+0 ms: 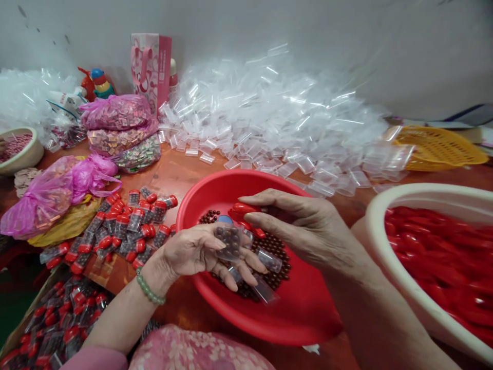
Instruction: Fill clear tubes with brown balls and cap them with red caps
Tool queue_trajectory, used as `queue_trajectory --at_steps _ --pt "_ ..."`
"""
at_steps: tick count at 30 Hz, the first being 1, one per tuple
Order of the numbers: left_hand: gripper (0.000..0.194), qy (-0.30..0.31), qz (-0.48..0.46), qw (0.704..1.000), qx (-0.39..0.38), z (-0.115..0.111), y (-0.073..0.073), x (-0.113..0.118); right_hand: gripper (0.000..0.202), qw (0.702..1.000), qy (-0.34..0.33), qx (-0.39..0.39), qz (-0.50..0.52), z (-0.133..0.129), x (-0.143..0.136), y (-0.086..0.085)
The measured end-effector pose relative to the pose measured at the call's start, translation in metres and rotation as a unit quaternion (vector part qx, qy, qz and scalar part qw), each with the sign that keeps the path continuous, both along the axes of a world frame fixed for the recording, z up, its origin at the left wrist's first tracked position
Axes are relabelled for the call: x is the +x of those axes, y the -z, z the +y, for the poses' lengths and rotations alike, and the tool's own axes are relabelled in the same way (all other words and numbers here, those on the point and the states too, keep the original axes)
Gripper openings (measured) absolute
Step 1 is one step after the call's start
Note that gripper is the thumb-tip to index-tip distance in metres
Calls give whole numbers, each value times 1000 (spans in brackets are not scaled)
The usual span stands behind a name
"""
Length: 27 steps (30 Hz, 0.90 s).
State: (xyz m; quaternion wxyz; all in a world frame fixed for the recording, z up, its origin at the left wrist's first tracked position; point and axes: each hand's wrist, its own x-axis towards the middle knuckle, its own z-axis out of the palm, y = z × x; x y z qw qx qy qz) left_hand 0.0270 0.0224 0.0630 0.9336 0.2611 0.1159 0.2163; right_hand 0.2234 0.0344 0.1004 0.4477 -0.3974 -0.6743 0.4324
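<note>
Over a red basin [308, 313] my left hand [210, 254], with a green bead bracelet at the wrist, holds a small clear case [230, 241] filled with dark round beads. Its fingers are partly spread beneath the case. Just to the right, my right hand [300, 218] pinches a glossy red cap [245, 208] between thumb and fingers. Another red piece [254, 229] shows below it. Inside the basin lie loose brown beads [275, 246] and empty clear cases [269, 260]. A blue round thing [225, 219] is partly hidden behind the left hand.
A large pile of clear cases [269, 113] lies along the wall. At the right stand a white tub [375, 216] of red caps and a yellow basket [439, 146]. Red-capped filled cases [134, 221] and pink bags [117, 113] are at the left.
</note>
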Motion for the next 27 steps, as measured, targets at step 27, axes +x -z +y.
queue_trajectory --at_steps 27 --pt "53 -100 192 961 175 -10 15 8 13 997 6 -71 -14 -16 -18 22"
